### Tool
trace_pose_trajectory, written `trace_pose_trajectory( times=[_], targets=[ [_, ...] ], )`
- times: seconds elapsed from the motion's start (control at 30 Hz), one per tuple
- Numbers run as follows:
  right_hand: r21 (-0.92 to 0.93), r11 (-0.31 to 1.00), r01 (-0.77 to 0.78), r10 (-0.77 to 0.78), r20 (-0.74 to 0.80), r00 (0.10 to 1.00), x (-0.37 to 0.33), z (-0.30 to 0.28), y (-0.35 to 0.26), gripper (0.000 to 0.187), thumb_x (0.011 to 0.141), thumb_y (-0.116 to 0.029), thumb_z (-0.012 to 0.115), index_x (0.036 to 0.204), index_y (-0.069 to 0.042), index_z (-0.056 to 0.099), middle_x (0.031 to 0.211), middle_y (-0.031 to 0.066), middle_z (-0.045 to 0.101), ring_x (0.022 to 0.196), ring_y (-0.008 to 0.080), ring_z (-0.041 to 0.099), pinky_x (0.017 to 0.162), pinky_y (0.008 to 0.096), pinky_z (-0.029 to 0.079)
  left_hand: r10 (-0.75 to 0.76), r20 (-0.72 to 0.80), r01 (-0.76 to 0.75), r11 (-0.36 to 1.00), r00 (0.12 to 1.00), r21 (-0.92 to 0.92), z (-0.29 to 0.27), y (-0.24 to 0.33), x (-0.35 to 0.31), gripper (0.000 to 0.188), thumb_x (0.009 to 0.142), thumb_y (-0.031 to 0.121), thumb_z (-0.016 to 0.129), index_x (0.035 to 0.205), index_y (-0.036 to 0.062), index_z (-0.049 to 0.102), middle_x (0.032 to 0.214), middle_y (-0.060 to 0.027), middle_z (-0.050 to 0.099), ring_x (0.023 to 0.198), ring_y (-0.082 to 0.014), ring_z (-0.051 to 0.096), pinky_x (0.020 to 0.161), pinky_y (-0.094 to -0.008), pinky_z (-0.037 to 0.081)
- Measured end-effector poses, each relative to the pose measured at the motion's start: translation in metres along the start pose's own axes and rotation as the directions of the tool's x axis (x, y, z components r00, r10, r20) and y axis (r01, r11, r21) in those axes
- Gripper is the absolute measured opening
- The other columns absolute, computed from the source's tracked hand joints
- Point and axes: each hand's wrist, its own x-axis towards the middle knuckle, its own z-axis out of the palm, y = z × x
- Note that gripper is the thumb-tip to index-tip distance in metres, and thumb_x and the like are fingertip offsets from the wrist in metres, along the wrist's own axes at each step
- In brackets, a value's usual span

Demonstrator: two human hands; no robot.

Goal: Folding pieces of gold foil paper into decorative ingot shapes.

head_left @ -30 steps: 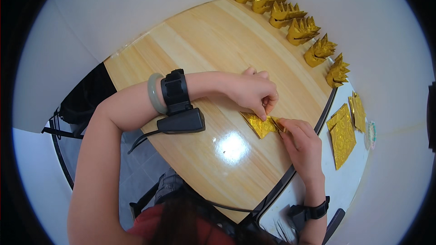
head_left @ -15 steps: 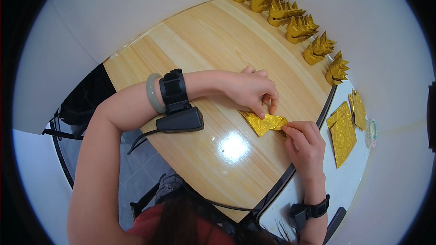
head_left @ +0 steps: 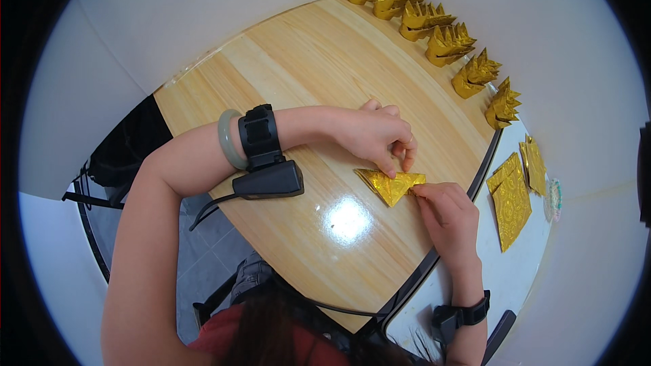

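A piece of gold foil paper (head_left: 395,190), folded into a layered triangle, lies on the wooden tabletop with its point toward me. My left hand (head_left: 375,137) reaches across from the left, fingers curled, its thumb pressing on the paper's upper edge. At the paper's right corner, my right hand (head_left: 449,220) pinches the edge between thumb and forefinger. The fingertips partly cover that corner, so the fold beneath them is hard to make out.
Several folded gold paper pieces with pointed tips (head_left: 451,44) stand in a row along the far right edge. Flat gold sheets (head_left: 512,203) lie on the white surface (head_left: 485,278) at the right. A light wall (head_left: 224,0) borders the table (head_left: 285,61).
My right hand has shifted slightly left, bringing the paper's right end inward, and the paper now looks more like an even triangle. My left hand has barely moved.
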Motion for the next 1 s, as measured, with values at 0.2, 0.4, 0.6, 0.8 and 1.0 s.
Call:
trace_pose_trajectory(
  times=[0.2,0.4,0.6,0.8,1.0],
  targets=[
    [0.372,0.852,-0.367,0.376,0.053,0.925,-0.003,0.003,-0.003,0.019,0.08,0.001,0.066,0.099,-0.002,0.063,0.092,0.0109,0.066,0.085,0.0219,0.066,0.077,0.028,0.053,0.04,-0.006,-0.04,0.998,0.999,-0.054,0.002,-0.002,0.0,0.021,0.079,0.021,0.068,0.1,0.0183,0.069,0.092,0.002,0.058,0.102,-0.0172,0.044,0.095,-0.0361,0.02],
    [0.338,0.871,-0.356,0.343,0.099,0.934,-0.005,0.001,0.002,0.017,0.081,0.001,0.064,0.098,-0.002,0.063,0.095,0.0109,0.066,0.087,0.0233,0.065,0.077,0.0307,0.052,0.01,-0.063,-0.013,0.999,0.998,-0.044,0.009,-0.001,0.005,0.016,0.078,0.025,0.07,0.092,0.0194,0.072,0.089,0.0032,0.06,0.1,-0.0177,0.045,0.094,-0.0366,0.021],
    [-0.096,0.995,-0.025,0.038,0.13,0.991,0.006,-0.012,-0.011,0.02,0.076,-0.001,0.061,0.095,-0.007,0.065,0.096,0.0087,0.066,0.093,0.0241,0.061,0.082,0.0348,0.048,-0.023,-0.122,0.027,0.999,0.992,0.034,0.012,0.004,0.005,0.013,0.076,0.027,0.072,0.088,0.021,0.073,0.082,0.0035,0.06,0.096,-0.0181,0.047,0.091,-0.0367,0.024],
    [0.147,0.969,-0.2,0.188,0.093,0.978,-0.003,-0.006,-0.009,0.022,0.071,0.001,0.057,0.091,-0.005,0.065,0.096,0.0099,0.067,0.098,0.0248,0.061,0.086,0.0355,0.047,-0.018,-0.171,0.032,0.996,0.985,0.078,0.014,0.008,0.007,0.011,0.075,0.027,0.073,0.083,0.0191,0.074,0.078,0.0032,0.059,0.094,-0.0182,0.048,0.088,-0.0356,0.027],
    [0.222,0.937,-0.269,0.271,0.023,0.962,-0.004,-0.011,-0.002,0.025,0.067,0.0,0.052,0.088,-0.005,0.066,0.102,0.013,0.067,0.099,0.0261,0.062,0.096,0.0404,0.043,-0.018,-0.198,0.04,0.994,0.98,0.105,0.015,0.007,0.007,0.009,0.073,0.027,0.074,0.078,0.0191,0.074,0.079,0.0031,0.061,0.093,-0.0182,0.05,0.088,-0.0349,0.028]
  ],
)
